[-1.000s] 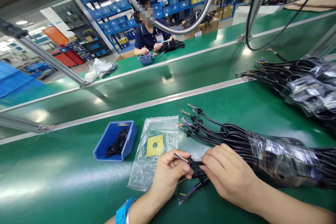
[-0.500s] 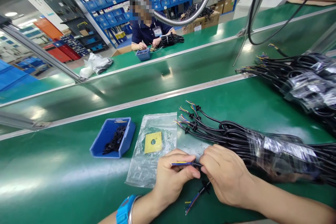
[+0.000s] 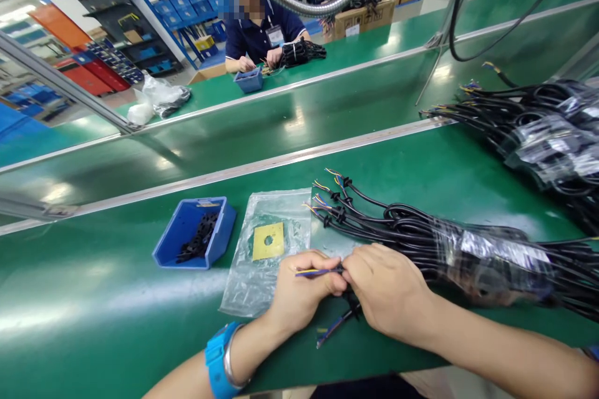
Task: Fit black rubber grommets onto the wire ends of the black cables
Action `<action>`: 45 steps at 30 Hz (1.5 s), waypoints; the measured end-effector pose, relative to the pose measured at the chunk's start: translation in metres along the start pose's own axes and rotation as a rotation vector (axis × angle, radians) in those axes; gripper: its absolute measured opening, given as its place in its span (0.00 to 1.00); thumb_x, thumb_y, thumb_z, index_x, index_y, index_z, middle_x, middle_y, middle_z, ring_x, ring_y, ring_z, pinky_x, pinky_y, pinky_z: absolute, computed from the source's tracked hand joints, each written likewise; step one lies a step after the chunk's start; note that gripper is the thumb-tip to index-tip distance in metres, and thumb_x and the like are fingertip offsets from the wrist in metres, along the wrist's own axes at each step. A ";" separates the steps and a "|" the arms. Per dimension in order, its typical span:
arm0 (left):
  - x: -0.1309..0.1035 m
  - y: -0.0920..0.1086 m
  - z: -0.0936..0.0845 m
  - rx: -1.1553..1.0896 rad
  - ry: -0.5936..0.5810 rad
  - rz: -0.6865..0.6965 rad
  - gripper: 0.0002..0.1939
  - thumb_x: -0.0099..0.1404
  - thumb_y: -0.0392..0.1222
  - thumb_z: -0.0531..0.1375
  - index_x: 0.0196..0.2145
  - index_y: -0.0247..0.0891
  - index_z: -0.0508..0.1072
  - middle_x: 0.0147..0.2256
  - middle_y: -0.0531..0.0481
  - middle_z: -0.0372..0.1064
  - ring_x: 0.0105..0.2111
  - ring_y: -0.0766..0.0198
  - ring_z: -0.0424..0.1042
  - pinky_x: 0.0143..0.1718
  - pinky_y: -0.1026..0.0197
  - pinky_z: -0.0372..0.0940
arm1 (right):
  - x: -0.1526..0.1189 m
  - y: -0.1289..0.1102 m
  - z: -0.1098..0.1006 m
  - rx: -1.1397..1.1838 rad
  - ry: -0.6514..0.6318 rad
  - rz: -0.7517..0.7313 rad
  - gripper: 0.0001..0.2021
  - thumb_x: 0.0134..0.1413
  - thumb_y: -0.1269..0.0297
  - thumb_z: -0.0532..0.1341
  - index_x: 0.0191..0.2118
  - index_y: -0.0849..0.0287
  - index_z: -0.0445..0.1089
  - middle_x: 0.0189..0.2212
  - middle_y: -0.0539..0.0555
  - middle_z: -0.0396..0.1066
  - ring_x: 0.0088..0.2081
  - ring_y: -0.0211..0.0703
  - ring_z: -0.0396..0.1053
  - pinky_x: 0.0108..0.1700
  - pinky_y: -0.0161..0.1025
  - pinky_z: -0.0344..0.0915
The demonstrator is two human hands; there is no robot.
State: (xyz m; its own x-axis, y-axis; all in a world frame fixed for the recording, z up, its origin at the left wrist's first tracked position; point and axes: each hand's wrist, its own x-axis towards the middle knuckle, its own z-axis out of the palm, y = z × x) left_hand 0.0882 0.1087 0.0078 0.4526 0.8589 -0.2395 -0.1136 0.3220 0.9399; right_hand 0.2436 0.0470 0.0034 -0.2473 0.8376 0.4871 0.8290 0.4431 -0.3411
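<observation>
My left hand [image 3: 302,287] pinches the end of a black cable between thumb and fingers, where its yellow and blue wires [image 3: 311,273] stick out to the left. A dark rubber grommet, mostly covered by the fingers, sits there on the cable. Right against it, my right hand [image 3: 388,290] is closed around the same cable. Below the hands, another cable end [image 3: 334,327] with a black grommet shows its bare coloured wires. Beyond my right hand lies a taped bundle of black cables [image 3: 412,227]; several of its ends carry black grommets [image 3: 340,214].
A blue bin [image 3: 161,249] of small black parts stands left, beside a clear plastic bag [image 3: 243,290] with a yellow square plate [image 3: 268,240] on it. More wrapped cables [image 3: 538,131] lie far right. Across the metal-edged divider, a co-worker [image 3: 262,31] handles cables near another blue bin [image 3: 249,80].
The view has shifted slightly, so the bench appears a little higher and further left. My hands are closer together on the cable, and the grommet is now more covered.
</observation>
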 end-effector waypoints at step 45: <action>-0.001 -0.005 0.000 -0.184 -0.117 0.014 0.09 0.47 0.37 0.72 0.29 0.38 0.81 0.25 0.53 0.68 0.20 0.70 0.70 0.22 0.67 0.68 | -0.005 0.003 -0.013 0.026 0.022 -0.062 0.05 0.62 0.75 0.52 0.41 0.65 0.63 0.32 0.57 0.65 0.34 0.46 0.61 0.37 0.42 0.58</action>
State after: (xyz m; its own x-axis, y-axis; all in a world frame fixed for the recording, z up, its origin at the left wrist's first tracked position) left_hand 0.0881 0.1064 0.0029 0.5483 0.8151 -0.1869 -0.2749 0.3868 0.8803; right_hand 0.2541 0.0396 0.0103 -0.2862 0.8012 0.5255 0.7992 0.5022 -0.3304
